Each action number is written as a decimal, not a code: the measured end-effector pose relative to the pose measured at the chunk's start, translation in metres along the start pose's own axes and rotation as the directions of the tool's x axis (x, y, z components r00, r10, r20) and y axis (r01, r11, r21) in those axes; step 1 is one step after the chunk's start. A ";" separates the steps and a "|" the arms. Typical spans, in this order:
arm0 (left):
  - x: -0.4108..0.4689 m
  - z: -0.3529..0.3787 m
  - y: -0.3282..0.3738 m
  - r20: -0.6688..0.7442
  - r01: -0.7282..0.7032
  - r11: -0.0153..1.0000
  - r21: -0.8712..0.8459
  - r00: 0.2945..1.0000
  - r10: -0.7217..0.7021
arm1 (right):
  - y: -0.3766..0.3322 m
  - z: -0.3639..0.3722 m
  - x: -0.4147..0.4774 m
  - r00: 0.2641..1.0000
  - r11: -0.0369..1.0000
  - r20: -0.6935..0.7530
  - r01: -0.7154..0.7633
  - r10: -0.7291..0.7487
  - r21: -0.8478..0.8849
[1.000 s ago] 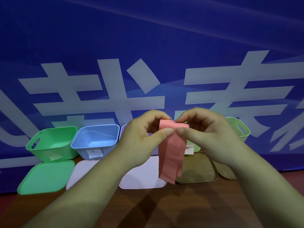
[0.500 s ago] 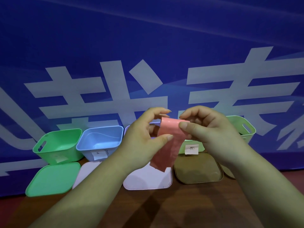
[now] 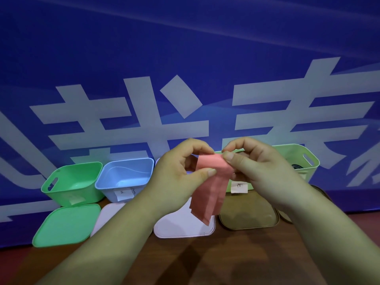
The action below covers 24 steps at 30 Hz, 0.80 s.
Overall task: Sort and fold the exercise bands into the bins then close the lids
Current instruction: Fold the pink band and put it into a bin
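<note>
- Your left hand (image 3: 176,177) pinches the pink band (image 3: 211,186) at its top fold, thumb and forefinger curled on it.
- Your right hand (image 3: 261,171) pinches the same fold from the other side, thumb on front.
- Band is in the air, right of the blue bin (image 3: 123,177) and nearer you; layered tail hangs down.
- Green bin (image 3: 70,182) sits just left of the blue bin; both are open.
- Green lid (image 3: 63,225) lies front-left of the blue bin on the table (image 3: 185,260); white lid (image 3: 185,225) front-right; brown lid (image 3: 248,214) farther right.
- Pale green bin (image 3: 298,159) is far right of the blue bin, partly behind your right hand.
</note>
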<state>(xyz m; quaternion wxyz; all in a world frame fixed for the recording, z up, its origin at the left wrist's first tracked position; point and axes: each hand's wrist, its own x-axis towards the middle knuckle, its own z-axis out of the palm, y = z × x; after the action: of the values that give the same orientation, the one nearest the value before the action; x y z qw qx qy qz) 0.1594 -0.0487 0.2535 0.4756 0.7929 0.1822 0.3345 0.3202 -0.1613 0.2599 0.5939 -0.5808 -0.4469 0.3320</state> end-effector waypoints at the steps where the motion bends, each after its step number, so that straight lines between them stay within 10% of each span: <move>1: 0.000 0.000 0.000 -0.002 0.005 1.000 -0.009 1.000 -0.005 | 0.000 -0.001 -0.001 1.000 1.000 -0.001 0.021 -0.021 -0.011; 12: 0.003 0.004 0.006 -0.007 0.043 0.992 -0.122 0.999 -0.044 | -0.008 -0.006 -0.010 0.978 0.976 -0.026 0.205 -0.208 -0.080; 24: 0.000 0.012 0.007 0.015 0.080 0.992 -0.097 0.997 -0.079 | -0.003 -0.010 -0.010 0.991 0.988 -0.097 0.102 -0.091 0.114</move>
<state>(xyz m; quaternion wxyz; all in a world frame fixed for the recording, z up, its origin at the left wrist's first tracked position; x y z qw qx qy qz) 0.1676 -0.0603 0.2556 0.5276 0.7627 0.1945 0.3195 0.3252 -0.1750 0.2619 0.6626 -0.5368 -0.4264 0.3017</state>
